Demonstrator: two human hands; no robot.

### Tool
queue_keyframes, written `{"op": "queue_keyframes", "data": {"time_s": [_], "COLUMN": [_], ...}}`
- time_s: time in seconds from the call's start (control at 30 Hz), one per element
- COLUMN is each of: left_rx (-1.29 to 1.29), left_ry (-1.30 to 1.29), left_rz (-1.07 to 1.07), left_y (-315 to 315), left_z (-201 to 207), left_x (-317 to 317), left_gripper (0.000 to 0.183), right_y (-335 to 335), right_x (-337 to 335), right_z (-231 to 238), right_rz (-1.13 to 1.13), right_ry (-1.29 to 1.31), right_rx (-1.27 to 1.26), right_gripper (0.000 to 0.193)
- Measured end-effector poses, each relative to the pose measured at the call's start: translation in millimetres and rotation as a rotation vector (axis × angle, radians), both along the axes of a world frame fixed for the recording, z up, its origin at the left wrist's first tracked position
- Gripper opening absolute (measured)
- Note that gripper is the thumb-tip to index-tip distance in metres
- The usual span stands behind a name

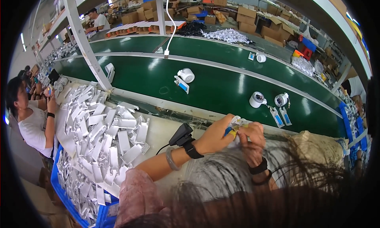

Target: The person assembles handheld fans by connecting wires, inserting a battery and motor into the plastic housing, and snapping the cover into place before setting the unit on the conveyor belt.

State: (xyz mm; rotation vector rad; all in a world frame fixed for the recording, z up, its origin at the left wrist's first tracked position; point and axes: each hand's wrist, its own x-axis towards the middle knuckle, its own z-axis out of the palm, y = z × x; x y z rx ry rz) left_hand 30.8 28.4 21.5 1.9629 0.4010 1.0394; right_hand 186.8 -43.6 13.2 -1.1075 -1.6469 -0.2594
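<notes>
My left hand (215, 137) is closed around a small white plastic part (238, 120) near the belt's front edge. Blue and yellow bits show between the fingers; what they are is too small to tell. My right hand (253, 137) meets it from the right, fingers pinched against the same part. Whether the right fingers hold a separate piece is hidden. To the left of my left forearm lies a big heap of white plastic brackets (124, 141) on the worktable (166, 121).
A green conveyor belt (142, 75) runs across ahead, carrying white round housings (186, 75) with blue-marked brackets. A blue bin (59, 176) of brackets stands lower left. A sack (316, 148) sits at right. Metal posts (85, 41) rise beyond the table. A co-worker (33, 117) works at left.
</notes>
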Motion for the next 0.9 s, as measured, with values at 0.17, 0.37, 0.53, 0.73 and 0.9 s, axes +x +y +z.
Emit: {"op": "queue_keyframes", "data": {"time_s": [0.17,0.37,0.53,0.73,0.9], "left_rx": [-0.002,-0.067,0.041,0.019,-0.025], "left_ry": [0.01,0.066,0.003,0.067,0.099], "left_rz": [-0.009,-0.12,-0.07,-0.036,-0.034], "left_y": [0.5,4.6,1.0,2.2,1.4], "left_z": [-5.1,-5.5,-12.3,-18.0,-18.0], "left_x": [-0.2,-6.1,0.4,0.1,-0.1], "left_gripper": [0.043,0.058,0.053,0.051,0.05], "right_y": [-0.7,-1.2,-3.8,-1.8,0.5], "right_x": [-1.0,-2.8,-2.9,-3.5,-1.6], "right_z": [6.9,10.0,11.2,12.6,8.7], "right_rz": [0.016,0.006,0.005,0.005,0.012], "right_ry": [0.001,0.008,0.021,0.006,0.005], "right_rx": [0.003,-0.016,-0.025,-0.017,-0.007], "right_gripper": [0.019,0.018,0.018,0.02,0.021]}}
